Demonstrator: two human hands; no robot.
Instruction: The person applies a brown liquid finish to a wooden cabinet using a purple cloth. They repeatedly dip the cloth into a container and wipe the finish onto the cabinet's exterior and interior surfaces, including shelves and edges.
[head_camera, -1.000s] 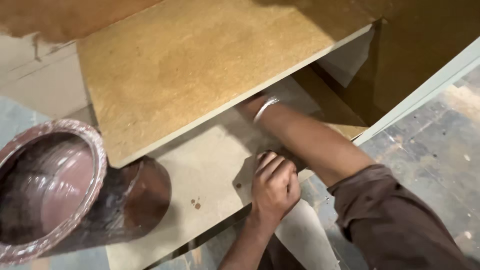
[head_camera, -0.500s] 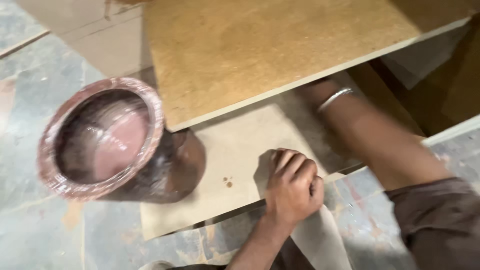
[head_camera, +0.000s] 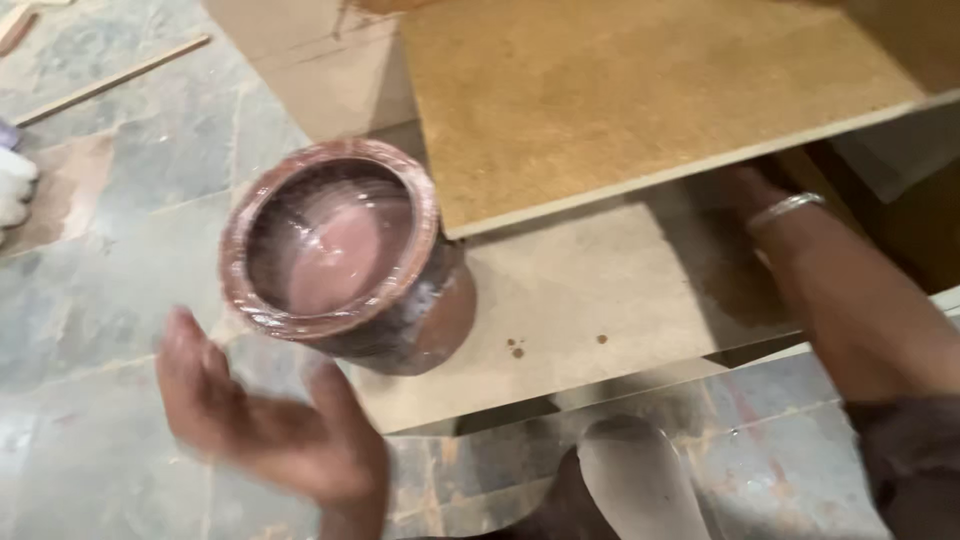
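A reddish-brown clay pot (head_camera: 340, 260) with a wet, glossy inside stands on the left end of a pale lower board (head_camera: 600, 290). My left hand (head_camera: 260, 420) is blurred, fingers apart, holding nothing, just below and left of the pot. My right arm reaches under a tan upper board (head_camera: 640, 90), with a metal bangle (head_camera: 785, 210) on the wrist. My right hand (head_camera: 740, 190) is in shadow under that board's edge, and its fingers are hidden.
The grey stone floor (head_camera: 120, 260) spreads to the left. A thin wooden strip (head_camera: 110, 80) lies on it at the far left. A white object (head_camera: 15, 190) shows at the left edge. A pale rounded shape (head_camera: 635, 480) sits below the boards.
My left hand has left the lower board, where it rested closed, and swung left toward the pot with fingers spread. The view has shifted left. The right arm stays under the upper board.
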